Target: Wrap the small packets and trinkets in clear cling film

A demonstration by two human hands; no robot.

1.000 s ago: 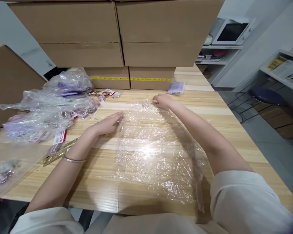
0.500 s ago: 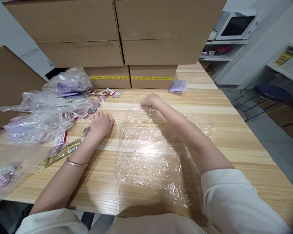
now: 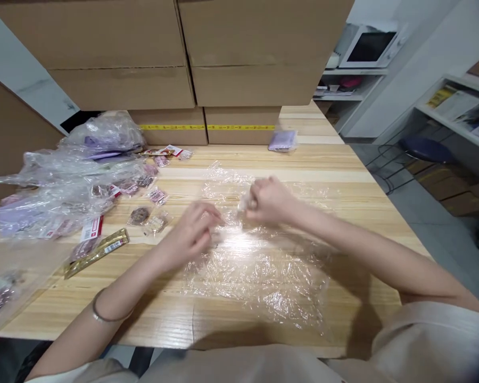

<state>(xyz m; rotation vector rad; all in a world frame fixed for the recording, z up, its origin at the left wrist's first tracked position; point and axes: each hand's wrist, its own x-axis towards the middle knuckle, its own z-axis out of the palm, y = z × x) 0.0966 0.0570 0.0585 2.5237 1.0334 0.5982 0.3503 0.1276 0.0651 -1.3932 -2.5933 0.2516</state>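
While the right hand [image 3: 269, 201] curls tightly around crumpled clear plastic [image 3: 244, 203], the left hand [image 3: 193, 231], fingers loosely bent, is over the transparent sheet [image 3: 269, 271]. Blur hides whether it grips anything.

Across the middle, the clear plastic film [image 3: 259, 279] is colourless with white glints, and the tabletop [image 3: 155, 314] is pale honey wood striped with lighter and browner grain. The blurred small thing [image 3: 245, 203] in the right hand [image 3: 270, 201] looks whitish. At centre left, little packets show pink [image 3: 158, 196], dark brown [image 3: 139, 215] and cream [image 3: 156, 223]; below them lies a shiny gold packet [image 3: 98, 252] with a white label, beside a red-and-white card [image 3: 91, 229]. Upper centre, plain brown cartons [image 3: 259, 53] stand above a yellow strip [image 3: 239, 127] with dark marks, near a lilac packet [image 3: 282, 140]. The bracelet [image 3: 100, 315], lower left, is silvery.
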